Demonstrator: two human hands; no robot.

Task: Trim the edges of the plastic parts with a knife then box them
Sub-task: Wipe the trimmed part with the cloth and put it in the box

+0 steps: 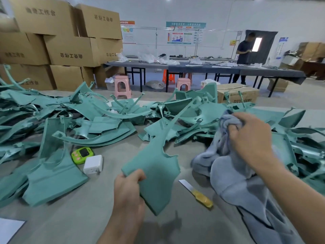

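Left hand (129, 186) grips plastic part (154, 166) — long arm points up-right.

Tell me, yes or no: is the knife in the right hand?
No. The knife lies on the table, untouched, while the right hand grips the grey cloth.

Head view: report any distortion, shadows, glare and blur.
Head view: wide-angle bending tilts the stacked cardboard boxes at the left edge; the held plastic part casts a soft shadow on the table; the far bright panel is blown out white; the cloth in the right hand looks slightly smeared.
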